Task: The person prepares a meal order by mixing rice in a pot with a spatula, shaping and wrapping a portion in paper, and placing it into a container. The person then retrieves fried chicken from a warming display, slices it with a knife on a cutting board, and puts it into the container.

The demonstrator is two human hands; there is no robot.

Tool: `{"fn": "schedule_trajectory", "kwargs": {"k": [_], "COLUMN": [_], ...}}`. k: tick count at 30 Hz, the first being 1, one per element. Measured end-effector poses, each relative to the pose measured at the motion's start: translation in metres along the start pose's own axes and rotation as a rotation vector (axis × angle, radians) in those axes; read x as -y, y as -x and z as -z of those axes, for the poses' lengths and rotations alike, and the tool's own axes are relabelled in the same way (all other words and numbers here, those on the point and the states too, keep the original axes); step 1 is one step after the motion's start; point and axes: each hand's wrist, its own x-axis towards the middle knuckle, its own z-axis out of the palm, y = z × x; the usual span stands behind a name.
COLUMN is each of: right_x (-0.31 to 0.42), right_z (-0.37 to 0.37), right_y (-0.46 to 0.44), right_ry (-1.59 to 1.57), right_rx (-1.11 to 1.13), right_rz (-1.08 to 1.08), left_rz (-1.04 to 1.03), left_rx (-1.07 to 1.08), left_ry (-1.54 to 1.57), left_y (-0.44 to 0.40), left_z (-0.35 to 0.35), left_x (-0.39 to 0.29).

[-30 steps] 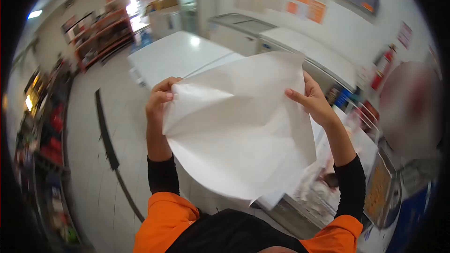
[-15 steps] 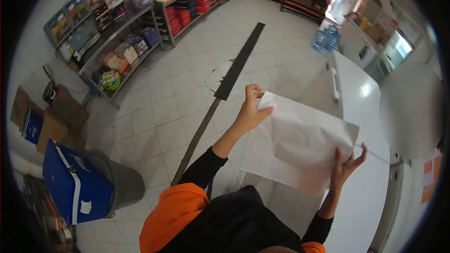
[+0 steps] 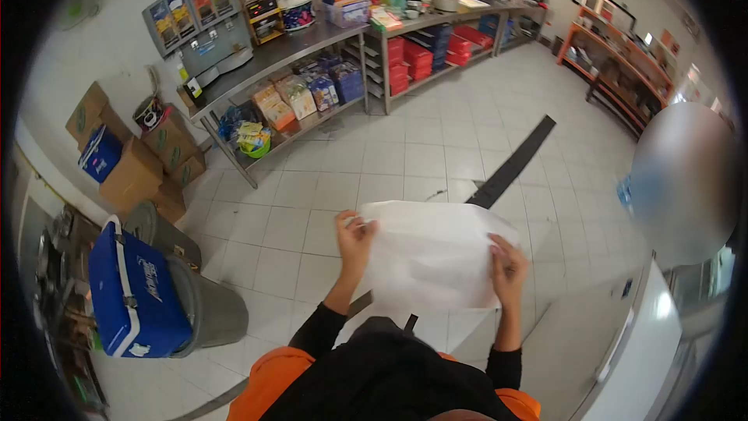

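A large white sheet, seemingly paper point(image 3: 432, 261), is stretched between my two hands in front of my body. My left hand point(image 3: 356, 242) pinches its upper left edge, thumb on the near face. On the opposite side my right hand point(image 3: 506, 265) grips the right edge, fingers bent over it. The sheet hangs slightly slack with soft creases and hides part of the floor behind it.
A blue cooler box point(image 3: 144, 292) rests against grey bins point(image 3: 222, 316) at the left. Steel shelving point(image 3: 288, 51) lines the far wall. Cardboard boxes point(image 3: 128, 179) stand left, a white chest freezer point(image 3: 623, 327) right. A dark strip point(image 3: 518, 160) crosses the tiled floor point(image 3: 421, 164).
My view has turned left, away from the white freezer and toward the shelving. Both hands still hold the sheet, which is now more level and in front of my chest.
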Motion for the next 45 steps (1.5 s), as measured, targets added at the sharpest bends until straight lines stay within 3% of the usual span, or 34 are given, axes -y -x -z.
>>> {"fn": "schedule_trajectory", "kwargs": {"k": [3,6,9,13,16,20,23,28,29,30,33,35,37,38,40,43,45], "right_x": [-0.032,-0.067,-0.100,-0.142,-0.175,-0.245,-0.298,-0.361,-0.365,-0.369,-0.379,-0.380,-0.380,-0.382,-0.384,-0.386,-0.395], "right_z": [-0.083,-0.163,-0.234,-0.289,-0.314,-0.366,-0.419,-0.529,-0.556,-0.583,-0.679,-0.745,-0.805,-0.832,-0.882,-0.929,-0.947], "right_y": [-0.087,-0.167,-0.239,-0.346,-0.410,-0.494,-0.557,-0.691,-0.723,-0.753,-0.834,-0.879,-0.919,-0.942,-0.976,-1.023,-1.047], "right_ry": [-0.102,-0.252,-0.340,-0.312,-0.228,-0.212,-0.251,-0.315,-0.345,-0.370,-0.371,-0.339,-0.324,-0.241,-0.076,0.184,0.290], "right_rx": [0.158,0.264,0.299,0.274,0.268,0.224,0.276,0.406,0.426,0.447,0.507,0.581,0.664,0.561,0.347,0.242,0.315], "right_rz": [0.003,0.051,0.036,-0.033,-0.056,-0.086,-0.144,-0.092,-0.069,-0.049,0.085,0.170,0.239,0.345,0.528,0.582,0.651], "left_rz": [-0.049,-0.400,-0.236,-0.394,-0.286,0.114,0.063,0.078,0.094,0.045,-0.057,-0.061,0.019,0.053,0.054,0.068,0.091], "left_rx": [-0.287,-0.552,-0.434,-0.389,-0.226,-0.067,-0.044,-0.067,-0.075,-0.067,-0.199,-0.276,-0.365,-0.405,-0.478,-0.510,-0.477], "left_ry": [-0.055,-0.413,-0.368,-0.078,-0.508,-0.142,-0.344,-0.323,-0.308,-0.506,-0.447,-0.573,-0.368,-0.268,-0.449,-0.702,-0.796], "left_y": [-0.065,-0.138,-0.208,-0.333,-0.417,-0.528,-0.610,-0.744,-0.772,-0.799,-0.881,-0.936,-0.990,-1.017,-1.062,-1.119,-1.149], "left_z": [0.012,0.017,0.029,0.003,-0.013,-0.046,-0.051,-0.052,-0.048,-0.040,-0.009,0.018,0.056,0.072,0.102,0.140,0.153], "left_x": [0.010,0.048,0.088,0.111,0.113,0.128,0.160,0.173,0.170,0.172,0.195,0.196,0.222,0.232,0.248,0.267,0.275]}}
